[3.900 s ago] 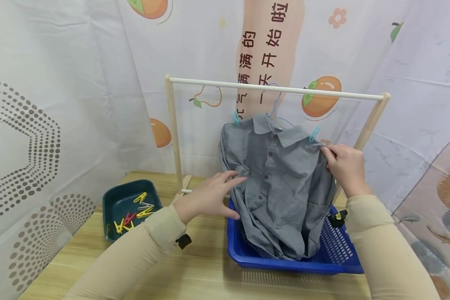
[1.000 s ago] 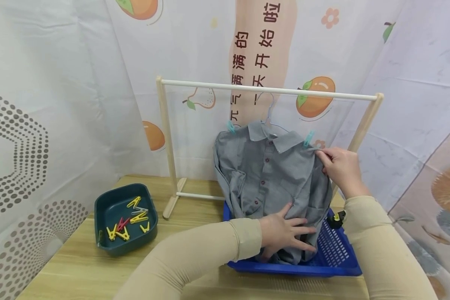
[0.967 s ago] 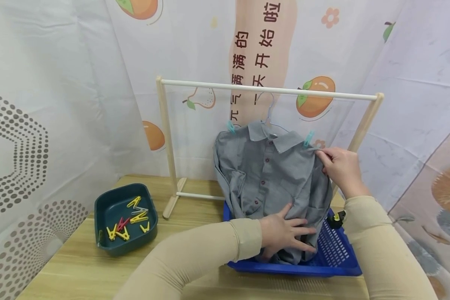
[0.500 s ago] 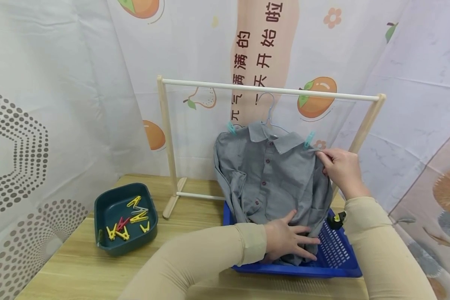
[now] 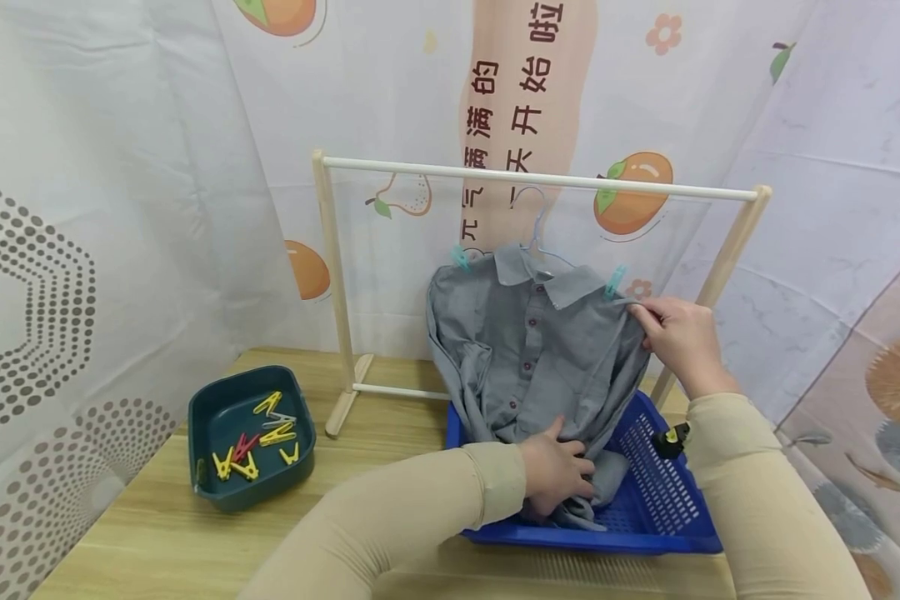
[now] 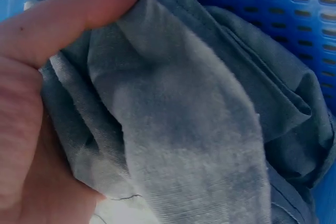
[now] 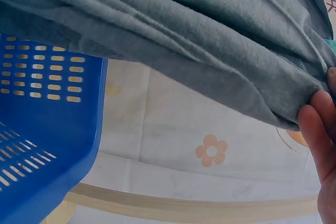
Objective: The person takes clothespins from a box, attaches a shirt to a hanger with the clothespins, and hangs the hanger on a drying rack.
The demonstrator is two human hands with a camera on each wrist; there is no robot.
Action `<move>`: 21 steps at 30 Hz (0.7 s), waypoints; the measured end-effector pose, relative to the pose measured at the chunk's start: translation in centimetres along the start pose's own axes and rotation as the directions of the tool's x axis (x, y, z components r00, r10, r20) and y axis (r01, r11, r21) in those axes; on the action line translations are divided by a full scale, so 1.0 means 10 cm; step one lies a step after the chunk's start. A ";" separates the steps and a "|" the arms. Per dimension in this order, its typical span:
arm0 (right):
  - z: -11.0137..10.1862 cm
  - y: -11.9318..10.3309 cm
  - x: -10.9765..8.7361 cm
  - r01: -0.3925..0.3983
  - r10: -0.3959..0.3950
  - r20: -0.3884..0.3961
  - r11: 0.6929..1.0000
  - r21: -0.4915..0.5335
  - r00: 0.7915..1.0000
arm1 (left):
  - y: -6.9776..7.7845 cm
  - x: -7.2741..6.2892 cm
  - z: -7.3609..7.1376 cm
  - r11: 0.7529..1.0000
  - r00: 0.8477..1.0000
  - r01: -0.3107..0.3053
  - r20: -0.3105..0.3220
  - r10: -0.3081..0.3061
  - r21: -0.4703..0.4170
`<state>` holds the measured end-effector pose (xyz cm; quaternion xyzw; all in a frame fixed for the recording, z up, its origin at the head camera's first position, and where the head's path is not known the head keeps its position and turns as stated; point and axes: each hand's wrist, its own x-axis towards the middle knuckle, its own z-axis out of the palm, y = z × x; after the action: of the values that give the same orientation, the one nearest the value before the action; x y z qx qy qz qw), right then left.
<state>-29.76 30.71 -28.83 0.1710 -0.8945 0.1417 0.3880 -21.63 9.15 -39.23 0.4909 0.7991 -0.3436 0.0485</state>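
Observation:
A grey button-up shirt stands on a light blue wire hanger, its lower part bunched in a blue basket. Turquoise clothespins clip both shoulders. My right hand pinches the shoulder cloth just outside the right-hand clothespin; the right wrist view shows fingertips on that edge. Low on the shirt, my left hand gathers the cloth with bent fingers. Its thumb lies over a fold in the left wrist view, while the other fingers are hidden there.
A wooden rack with a white rod stands behind; the hanger's hook appears just below the rod. On the left of the wooden table, a dark green tray holds several yellow, red and grey clothespins. Printed curtains surround the table.
My left hand came from the shirt's left side to its lower front. There its spread fingers bend and draw the cloth leftward, baring more basket. My right hand keeps its pinch; the hanger sits lower.

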 end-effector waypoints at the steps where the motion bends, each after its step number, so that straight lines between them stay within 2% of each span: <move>1: 0.01 0.00 0.00 0.006 -0.006 -0.003 1.000 -0.003 1.000 | -0.01 0.00 0.01 1.000 1.000 -0.003 -0.007 0.003 -0.006; 8: 0.02 -0.01 0.02 0.015 -0.015 -0.002 1.000 0.002 1.000 | -0.02 -0.03 0.01 0.999 1.000 -0.005 -0.015 0.004 -0.041; 16: 0.03 -0.02 0.02 0.021 -0.021 -0.008 1.000 -0.001 1.000 | -0.01 -0.08 0.03 1.000 1.000 0.014 -0.014 -0.013 0.020; 21: 0.03 -0.02 0.03 0.025 -0.025 -0.006 1.000 0.002 1.000 | -0.02 -0.05 0.02 0.999 0.999 0.032 0.008 -0.032 -0.008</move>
<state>-30.00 30.35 -28.78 0.1823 -0.8910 0.1381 0.3922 -21.55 8.59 -39.12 0.4764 0.8081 -0.3432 0.0481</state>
